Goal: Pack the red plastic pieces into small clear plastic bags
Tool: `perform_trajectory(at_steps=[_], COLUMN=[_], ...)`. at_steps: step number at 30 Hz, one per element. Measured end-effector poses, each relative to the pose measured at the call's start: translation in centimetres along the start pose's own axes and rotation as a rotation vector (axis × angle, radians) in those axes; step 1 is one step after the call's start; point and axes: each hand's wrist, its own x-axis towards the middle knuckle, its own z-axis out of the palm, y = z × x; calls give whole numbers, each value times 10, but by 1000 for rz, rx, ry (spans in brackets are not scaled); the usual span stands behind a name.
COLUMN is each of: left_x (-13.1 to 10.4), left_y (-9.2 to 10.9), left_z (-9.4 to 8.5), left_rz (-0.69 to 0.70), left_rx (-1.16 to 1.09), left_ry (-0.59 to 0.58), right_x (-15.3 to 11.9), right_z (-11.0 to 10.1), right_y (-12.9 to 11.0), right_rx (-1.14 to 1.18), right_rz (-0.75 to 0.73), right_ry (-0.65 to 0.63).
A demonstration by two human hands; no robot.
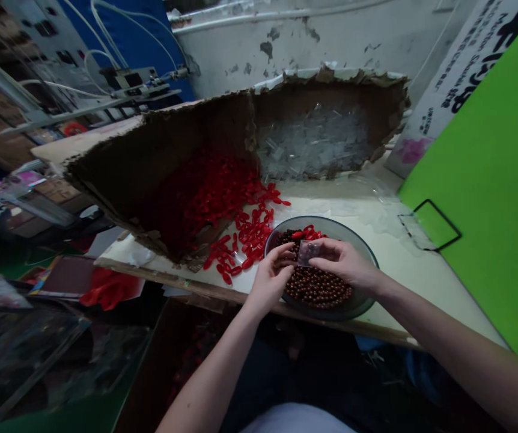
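Clear piece (306, 254) held over the bowl (354, 233)

Right hand (344, 263): closed in a pinch, fingers and thumb on the clear piece, above the bowl's contents. Left hand (268, 278): half-curled over the bowl's left side, thumb apart from fingers, nothing seen in the gap; contact with the clear piece cannot be told.

Bowl contents: brown beads (317, 290), with red pieces (309, 232) at the far side. Loose red parts (254, 236) lie on the worktop (389, 300) left of the bowl, below a torn carton (331, 77).

Risks (judged): a slack pinch could drop the clear piece among the beads, where it would be hard to spot. Bowl sits close to the worktop's front edge; a forearm knock might tip or spill it.

Unclear: right fingertips partly covered; clear piece see-through, so its form and any contents uncertain. Carton's left interior, behind the bowl, dark.
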Motion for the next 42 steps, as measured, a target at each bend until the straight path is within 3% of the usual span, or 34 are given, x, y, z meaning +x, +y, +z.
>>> perform_trajectory(at_steps=[3,6,14,22,29,38,40,42], left_x=[8,8,9,11,14,18,21,23], left_y=[-3,0,14,16,17,10,7,6], left_z=[12,18,18,20,18,21,22,22], left_rz=[-36,-102,-279,-275,-282,-312,-323,-333], left_rx=[-111,-215,-486,-528,-490,-470,-459,-459], left_ry=[-86,-94,-142,-141,-166,-41,-16,3], right_x=[-6,-10,-11,-12,-11,-12,-10,-6], right_z=[-2,-2,-5,-9,-14,-15,-23,-35], right_y=[-6,-11,-24,-32,-27,-24,-18,-5], right_rx=[-59,-103,-162,-278,-238,-274,-356,-613], right_rz=[-56,-113,-153,-133,-124,-124,-103,-20], right_ry=[18,45,-13,-22,-71,-152,-118,-60])
